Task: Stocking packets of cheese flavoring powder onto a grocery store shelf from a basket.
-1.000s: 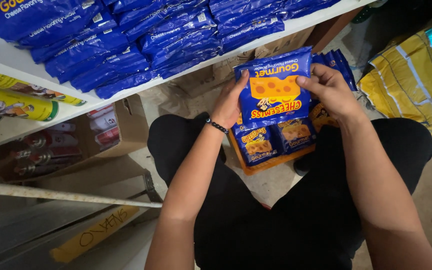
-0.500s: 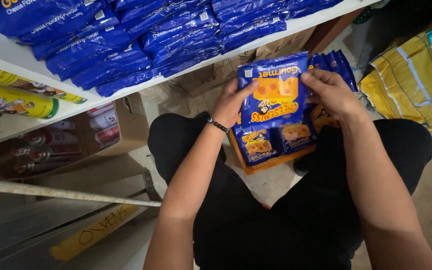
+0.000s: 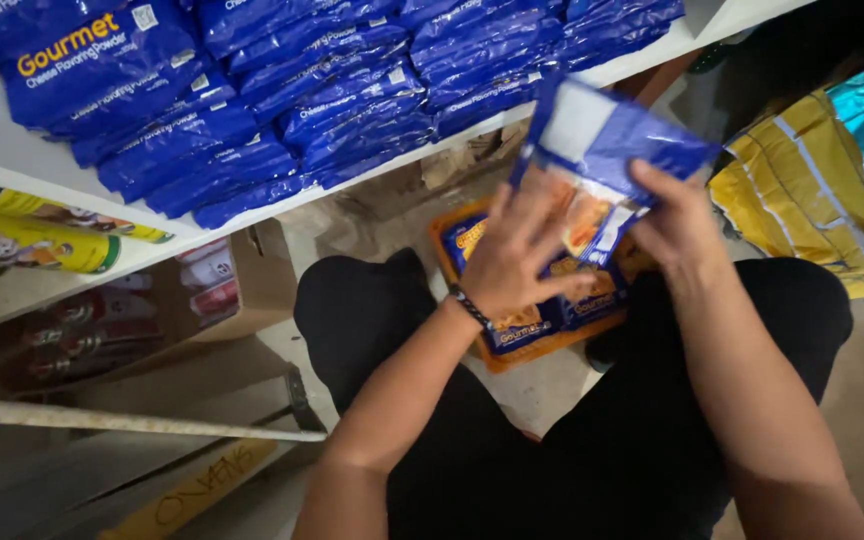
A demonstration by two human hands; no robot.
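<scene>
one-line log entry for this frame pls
left hand: on blue snack packet | right hand: grips packet | below: orange box of packets | shelf: blue packets stacked

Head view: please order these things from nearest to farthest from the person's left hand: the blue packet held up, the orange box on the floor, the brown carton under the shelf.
1. Blue packet: the left hand touches it, above the knees.
2. Orange box: just beneath the hand, on the floor between the legs.
3. Brown carton: far off at the left, under the white shelf.
</scene>
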